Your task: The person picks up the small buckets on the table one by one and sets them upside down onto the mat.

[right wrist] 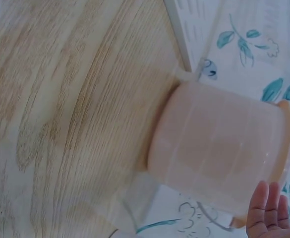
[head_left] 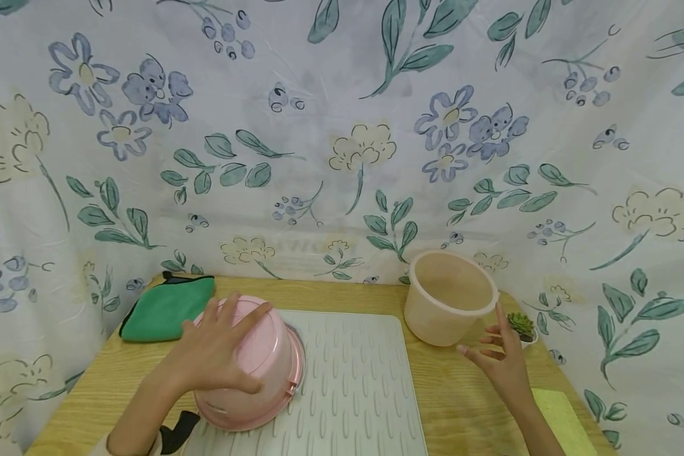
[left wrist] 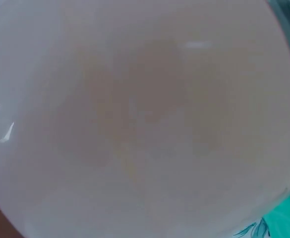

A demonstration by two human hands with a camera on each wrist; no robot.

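A pink bucket (head_left: 273, 370) stands upside down on the light ribbed mat (head_left: 353, 380), its base uppermost. My left hand (head_left: 219, 351) lies spread across that base, the thumb reaching down its side. In the left wrist view the bucket's pale, shiny surface (left wrist: 149, 124) takes up nearly everything, blurred. A beige bucket (head_left: 433, 320) stands upright at the back right of the table, its mouth upward. My right hand (head_left: 501, 358) is beside it with fingers loosely extended, the index fingertip at the rim. The right wrist view has those fingers (right wrist: 271, 206) near the beige bucket's rim.
At the back left lies a green zip pouch (head_left: 168, 310). A small potted succulent (head_left: 522, 326) stands behind my right hand, and a yellow-green sheet (head_left: 564, 421) lies by the right edge of the wooden table (head_left: 450, 405). Floral cloth (head_left: 342, 139) hangs around the table.
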